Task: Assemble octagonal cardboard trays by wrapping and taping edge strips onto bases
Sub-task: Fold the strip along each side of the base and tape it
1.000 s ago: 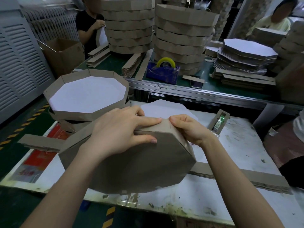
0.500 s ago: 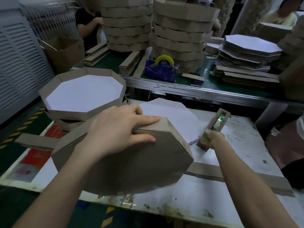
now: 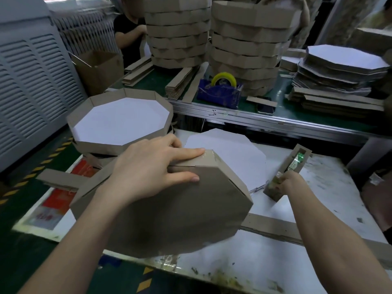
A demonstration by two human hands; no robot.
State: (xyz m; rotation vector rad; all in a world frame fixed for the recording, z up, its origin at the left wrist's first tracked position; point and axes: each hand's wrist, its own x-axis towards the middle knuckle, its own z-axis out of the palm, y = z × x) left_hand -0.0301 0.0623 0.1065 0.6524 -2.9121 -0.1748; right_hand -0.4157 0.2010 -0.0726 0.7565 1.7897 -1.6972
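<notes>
Where the bench (image 3: 254,262) ends at the left, a finished tray (image 3: 121,122) sits white face up on others. Just right of it, the left grip (image 3: 152,166) clasps the tray (image 3: 169,213), fingers laid over the taped rim wall and thumb pressed on the brown underside. This tray is held tilted over the bench's front part, underside toward the camera. Behind it, a stack of white bases (image 3: 229,158) lies flat on the bench. A loose strip (image 3: 273,227) runs rightward from under the tray. Further right, the right grip (image 3: 290,183) is closed round the lower end of a cardboard tape holder (image 3: 297,160), which leans tilted just beside the bases.
</notes>
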